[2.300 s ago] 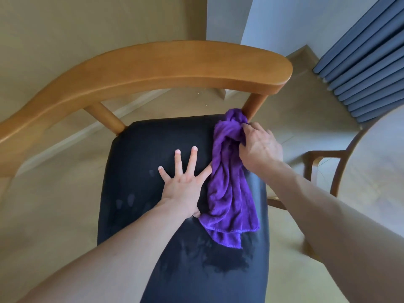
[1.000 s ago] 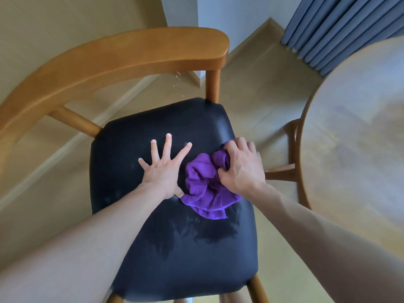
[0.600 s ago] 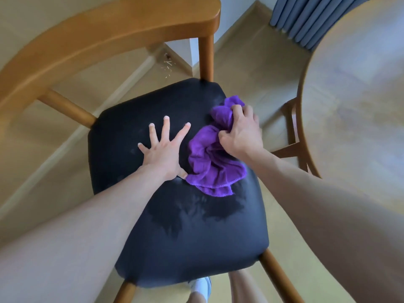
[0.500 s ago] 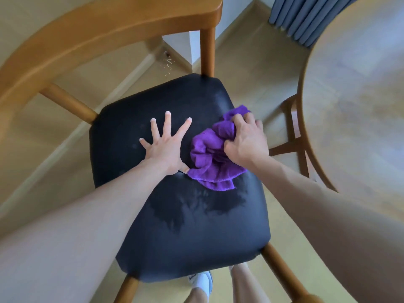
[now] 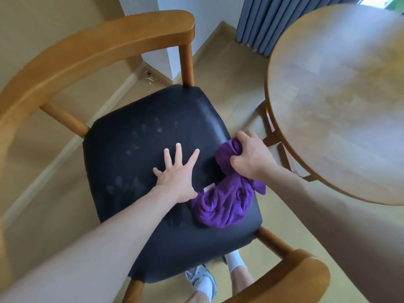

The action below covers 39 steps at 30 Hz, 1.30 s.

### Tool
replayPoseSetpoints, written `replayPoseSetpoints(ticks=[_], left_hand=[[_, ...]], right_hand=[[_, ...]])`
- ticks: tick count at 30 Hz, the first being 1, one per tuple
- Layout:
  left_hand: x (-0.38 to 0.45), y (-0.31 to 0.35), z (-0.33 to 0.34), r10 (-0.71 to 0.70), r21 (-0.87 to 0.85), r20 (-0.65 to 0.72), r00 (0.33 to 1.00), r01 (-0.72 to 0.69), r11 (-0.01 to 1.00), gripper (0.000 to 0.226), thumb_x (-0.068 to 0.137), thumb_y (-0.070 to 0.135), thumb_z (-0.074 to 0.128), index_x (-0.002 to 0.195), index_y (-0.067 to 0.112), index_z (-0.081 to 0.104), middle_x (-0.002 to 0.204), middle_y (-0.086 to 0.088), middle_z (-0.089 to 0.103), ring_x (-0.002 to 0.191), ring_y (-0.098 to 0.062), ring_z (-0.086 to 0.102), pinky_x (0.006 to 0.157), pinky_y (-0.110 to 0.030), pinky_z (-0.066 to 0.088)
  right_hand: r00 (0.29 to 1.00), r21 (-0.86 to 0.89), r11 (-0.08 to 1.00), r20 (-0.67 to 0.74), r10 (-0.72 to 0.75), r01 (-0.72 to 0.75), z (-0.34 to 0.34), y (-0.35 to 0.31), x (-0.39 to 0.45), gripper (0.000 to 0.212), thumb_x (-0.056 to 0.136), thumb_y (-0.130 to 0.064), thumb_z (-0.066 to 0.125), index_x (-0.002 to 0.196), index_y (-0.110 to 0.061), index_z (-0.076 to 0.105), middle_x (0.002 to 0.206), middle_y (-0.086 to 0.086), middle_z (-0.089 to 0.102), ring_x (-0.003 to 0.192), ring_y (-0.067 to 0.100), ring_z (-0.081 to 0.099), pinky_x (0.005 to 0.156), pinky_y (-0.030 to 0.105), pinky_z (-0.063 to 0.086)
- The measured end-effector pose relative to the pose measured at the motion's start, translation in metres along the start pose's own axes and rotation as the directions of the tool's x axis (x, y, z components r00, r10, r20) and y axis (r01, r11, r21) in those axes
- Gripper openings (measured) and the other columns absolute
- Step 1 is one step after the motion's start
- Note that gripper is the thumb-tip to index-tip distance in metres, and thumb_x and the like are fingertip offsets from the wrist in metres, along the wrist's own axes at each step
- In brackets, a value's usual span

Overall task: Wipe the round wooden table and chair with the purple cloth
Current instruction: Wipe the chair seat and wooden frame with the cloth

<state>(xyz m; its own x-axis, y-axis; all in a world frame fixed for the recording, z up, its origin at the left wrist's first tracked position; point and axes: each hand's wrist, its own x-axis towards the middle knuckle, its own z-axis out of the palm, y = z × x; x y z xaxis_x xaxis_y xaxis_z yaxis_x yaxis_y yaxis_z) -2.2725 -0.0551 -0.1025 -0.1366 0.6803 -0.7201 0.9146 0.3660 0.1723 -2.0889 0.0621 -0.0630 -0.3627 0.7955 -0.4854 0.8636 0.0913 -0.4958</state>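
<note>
Mid chair step: wiping black seat (image 5: 140, 162). Left hand (image 5: 177, 179) spread flat, bracing on seat. Right hand (image 5: 251, 158) gripping bunched purple cloth (image 5: 223, 204) at seat's right edge. Next, probably: sweep across smudges, then wooden frame (image 5: 87, 53); tabletop (image 5: 341, 101) alongside.

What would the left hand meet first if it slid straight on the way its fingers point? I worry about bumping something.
The left hand points across bare black seat; only faint handprints lie ahead, then probably the seat's far edge below the wooden backrest.
</note>
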Motion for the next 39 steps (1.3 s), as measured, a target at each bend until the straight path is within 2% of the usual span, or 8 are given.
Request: replayPoseSetpoints(ticks=[4, 9, 16, 20, 24, 28, 34, 39], left_hand=[[0.0, 0.004, 0.011, -0.013, 0.104, 0.008, 1.0, 0.012, 0.995, 0.143, 0.07, 0.048, 0.086, 0.153, 0.042, -0.03, 0.156, -0.011, -0.046, 0.147, -0.049, -0.033, 0.111, -0.079, 0.018], [0.005, 0.004, 0.012, -0.012, 0.109, 0.007, 1.0, 0.012, 0.994, 0.148, 0.067, 0.052, 0.088, 0.152, 0.043, -0.032, 0.154, -0.01, -0.049, 0.146, -0.05, -0.034, 0.11, -0.081, 0.017], [0.0, 0.007, 0.006, -0.016, 0.102, 0.023, 1.0, 0.013, 0.995, 0.154, 0.058, 0.072, 0.086, 0.15, 0.044, -0.034, 0.153, -0.009, -0.051, 0.146, -0.049, -0.035, 0.11, -0.08, 0.016], [0.0, 0.007, 0.006, -0.02, 0.114, 0.023, 1.0, 0.017, 0.993, 0.15, 0.063, 0.07, 0.085, 0.152, 0.044, -0.032, 0.154, -0.01, -0.049, 0.147, -0.049, -0.033, 0.111, -0.079, 0.017], [-0.001, 0.007, 0.007, -0.027, 0.119, 0.012, 1.0, 0.025, 0.993, 0.143, 0.069, 0.065, 0.084, 0.153, 0.044, -0.03, 0.156, -0.009, -0.048, 0.148, -0.048, -0.032, 0.113, -0.078, 0.018], [-0.004, 0.008, 0.008, -0.037, 0.124, -0.008, 0.999, 0.037, 0.992, 0.144, 0.068, 0.063, 0.086, 0.153, 0.044, -0.029, 0.158, -0.009, -0.046, 0.149, -0.046, -0.031, 0.114, -0.077, 0.019], [-0.017, 0.019, 0.017, -0.067, 0.034, -0.057, 0.996, 0.069, 0.997, 0.134, 0.076, 0.046, 0.087, 0.159, 0.039, -0.018, 0.163, -0.007, -0.036, 0.153, -0.039, -0.025, 0.118, -0.071, 0.02], [-0.033, 0.028, 0.032, -0.038, 0.03, -0.071, 0.997, 0.04, 0.999, 0.12, 0.083, 0.043, 0.082, 0.161, 0.038, -0.01, 0.167, -0.002, -0.028, 0.155, -0.034, -0.019, 0.117, -0.067, 0.027]], right_hand=[[1.0, -0.031, 0.999, 0.021, -0.011, 0.011, 0.04, -0.014, 0.009, 0.063, 0.081, -0.03, 0.064, 0.14, -0.022, 0.044, 0.141, 0.007, 0.038, 0.131, 0.033, 0.039, 0.104, 0.043, 0.041], [0.998, -0.417, 0.907, 0.034, -0.047, 0.057, 0.078, 0.0, -0.029, 0.062, 0.079, -0.035, 0.071, 0.133, -0.021, 0.045, 0.135, 0.007, 0.039, 0.121, 0.037, 0.039, 0.087, 0.049, 0.044], [0.915, -0.313, 0.948, 0.363, 0.175, -0.057, 0.065, 0.018, -0.079, 0.022, 0.079, -0.026, 0.057, 0.098, -0.017, 0.063, 0.1, 0.0, 0.053, 0.11, 0.032, 0.058, 0.085, 0.039, 0.055], [0.953, -0.064, 0.963, 0.144, 0.267, -0.26, 0.037, 0.024, -0.062, 0.025, 0.065, -0.022, 0.05, 0.084, -0.018, 0.065, 0.091, 0.005, 0.064, 0.089, 0.032, 0.065, 0.072, 0.034, 0.055], [0.989, 0.147, 0.982, -0.076, 0.129, -0.117, 0.025, 0.029, -0.034, 0.027, 0.07, -0.026, 0.049, 0.097, -0.021, 0.054, 0.106, 0.0, 0.043, 0.105, 0.029, 0.045, 0.084, 0.034, 0.039], [0.99, -0.146, 0.987, 0.136, -0.043, 0.063, 0.052, 0.044, -0.039, 0.046, 0.085, -0.04, 0.065, 0.124, -0.023, 0.047, 0.124, 0.004, 0.041, 0.121, 0.034, 0.036, 0.098, 0.046, 0.045], [0.902, -0.303, 0.901, 0.393, -0.179, 0.311, 0.038, 0.064, -0.048, 0.022, 0.079, -0.029, 0.067, 0.088, -0.019, 0.049, 0.095, 0.0, 0.054, 0.099, 0.029, 0.051, 0.092, 0.034, 0.042], [0.837, -0.347, 0.901, 0.547, -0.031, 0.26, 0.029, 0.072, -0.06, 0.02, 0.072, -0.022, 0.065, 0.067, -0.02, 0.046, 0.071, 0.001, 0.055, 0.079, 0.028, 0.058, 0.058, 0.025, 0.04]])
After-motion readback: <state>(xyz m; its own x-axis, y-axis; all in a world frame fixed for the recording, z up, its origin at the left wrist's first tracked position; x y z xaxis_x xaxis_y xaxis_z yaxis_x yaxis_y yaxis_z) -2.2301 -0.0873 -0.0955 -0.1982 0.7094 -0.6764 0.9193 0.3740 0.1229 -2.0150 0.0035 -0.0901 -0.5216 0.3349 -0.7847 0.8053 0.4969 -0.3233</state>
